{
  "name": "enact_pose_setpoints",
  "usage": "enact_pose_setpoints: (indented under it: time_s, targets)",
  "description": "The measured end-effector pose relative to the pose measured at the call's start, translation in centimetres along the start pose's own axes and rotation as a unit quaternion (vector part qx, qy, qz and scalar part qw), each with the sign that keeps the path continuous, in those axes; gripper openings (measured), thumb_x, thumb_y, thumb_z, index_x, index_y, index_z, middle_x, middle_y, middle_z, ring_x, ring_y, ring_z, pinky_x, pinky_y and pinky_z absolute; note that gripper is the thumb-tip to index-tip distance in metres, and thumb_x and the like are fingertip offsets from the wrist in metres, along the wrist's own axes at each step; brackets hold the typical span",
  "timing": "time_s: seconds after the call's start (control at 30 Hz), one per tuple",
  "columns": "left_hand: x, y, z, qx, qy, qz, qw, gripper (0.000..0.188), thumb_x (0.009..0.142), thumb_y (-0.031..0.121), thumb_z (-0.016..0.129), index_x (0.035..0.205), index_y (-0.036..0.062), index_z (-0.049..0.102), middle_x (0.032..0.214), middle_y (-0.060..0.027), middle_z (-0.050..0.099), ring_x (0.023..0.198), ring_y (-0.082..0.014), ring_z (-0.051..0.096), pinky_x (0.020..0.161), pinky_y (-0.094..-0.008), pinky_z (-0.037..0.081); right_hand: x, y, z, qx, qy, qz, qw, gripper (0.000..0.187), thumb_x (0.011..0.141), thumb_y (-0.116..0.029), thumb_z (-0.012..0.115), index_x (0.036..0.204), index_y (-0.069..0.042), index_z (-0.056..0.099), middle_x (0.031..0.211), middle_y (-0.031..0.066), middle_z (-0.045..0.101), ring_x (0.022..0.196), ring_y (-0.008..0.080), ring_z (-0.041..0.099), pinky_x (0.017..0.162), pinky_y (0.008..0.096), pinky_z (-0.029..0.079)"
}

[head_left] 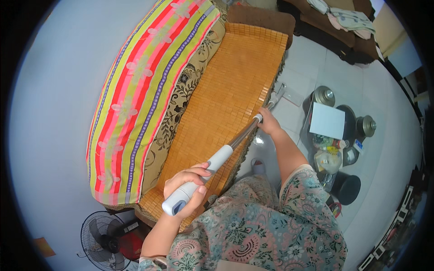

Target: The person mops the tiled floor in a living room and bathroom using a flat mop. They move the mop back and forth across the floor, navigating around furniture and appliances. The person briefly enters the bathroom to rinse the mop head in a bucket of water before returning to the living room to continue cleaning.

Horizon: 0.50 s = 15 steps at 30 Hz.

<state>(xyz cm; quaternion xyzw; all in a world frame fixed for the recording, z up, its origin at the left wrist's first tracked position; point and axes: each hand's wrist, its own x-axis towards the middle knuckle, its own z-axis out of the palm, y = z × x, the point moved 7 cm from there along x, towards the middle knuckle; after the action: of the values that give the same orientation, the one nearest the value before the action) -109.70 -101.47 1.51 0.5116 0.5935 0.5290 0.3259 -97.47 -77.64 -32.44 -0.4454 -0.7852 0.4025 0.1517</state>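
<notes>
A flat mop with a grey metal pole (242, 135) and a white grip (220, 156) slants away from me, passing over the front edge of the sofa. My left hand (186, 184) is wrapped round the white grip near its top end. Farther down, by a white collar, my right hand (268, 122) is closed round the pole. The pale mop head (293, 95) lies on the tiled floor beside the sofa's far front edge; part of its joint is hard to make out.
The sofa has an orange-brown tile mat (217, 90) and a striped floral cover (135, 104). A low glass table (350, 113) with paper, bags and bottles, ringed by round stools (346, 189), stands right. A fan (103, 241) sits lower left, another sofa (325, 29) at the back.
</notes>
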Motion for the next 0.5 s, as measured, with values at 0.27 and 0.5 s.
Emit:
enact_pose_setpoints:
  time_s: [0.27, 0.5]
  targets:
    - [-9.4, 1.6, -5.2, 0.023, 0.030, -0.010, 0.999, 0.015, 0.079, 0.012, 0.060, 0.081, -0.0025, 0.054, 0.087, -0.0196, 0.063, 0.095, -0.0325, 0.061, 0.092, -0.0464, 0.044, -10.3, -4.9, 4.9, -0.005, 0.052, -0.004, 0.999, 0.040, 0.069, 0.006, 0.058, 0.105, -0.009, 0.052, 0.111, 0.0093, 0.052, 0.113, 0.0292, 0.046, 0.096, 0.0375, 0.038]
    - [-23.5, 1.9, -10.9, 0.008, -0.015, -0.014, 1.000, 0.016, 0.078, 0.014, 0.062, 0.077, -0.0016, 0.056, 0.085, -0.0189, 0.063, 0.091, -0.0301, 0.062, 0.091, -0.0451, 0.045, -25.0, -7.6, 12.8, -0.025, 0.012, 0.011, 1.000, 0.047, 0.066, 0.010, 0.055, 0.109, -0.009, 0.048, 0.115, 0.0087, 0.047, 0.114, 0.0297, 0.044, 0.095, 0.0370, 0.040]
